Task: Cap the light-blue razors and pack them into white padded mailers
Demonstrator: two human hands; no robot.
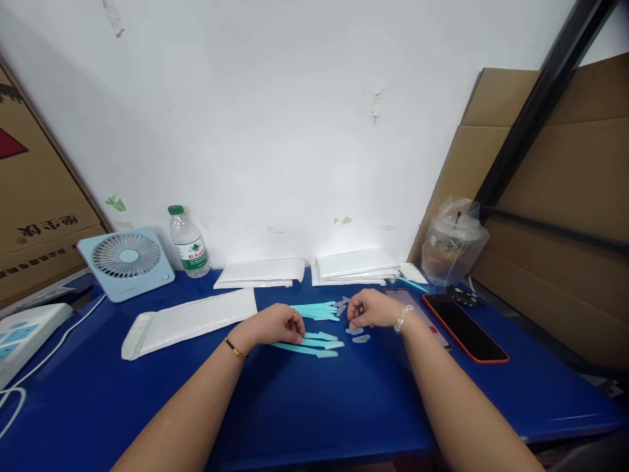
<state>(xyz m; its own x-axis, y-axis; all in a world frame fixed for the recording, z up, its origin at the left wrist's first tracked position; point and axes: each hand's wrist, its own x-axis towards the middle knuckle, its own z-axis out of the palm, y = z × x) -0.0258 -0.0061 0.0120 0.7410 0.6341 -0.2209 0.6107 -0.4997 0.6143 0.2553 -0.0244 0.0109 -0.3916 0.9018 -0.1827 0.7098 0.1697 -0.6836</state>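
Observation:
Several turquoise eyebrow razors [314, 343] lie fanned out on the blue table, their blade ends pointing right. My left hand [278, 324] is over their handles, with its fingers curled and pinched on one of the razors. Behind it is a second bunch of razors [317, 311]. My right hand [371, 309] hovers low among small translucent blade caps [361, 339], its thumb and fingers closed together; whatever is between them is hidden. Other caps [341, 308] lie just left of its fingertips.
A white padded envelope [196, 321] lies on the left, with stacked envelopes [260, 272] along the wall. Around them stand a blue fan [130, 262], a water bottle [189, 242], a bagged drink cup [452, 242] and a red-edged phone [466, 331]. A second phone [410, 305] is partly under my right wrist.

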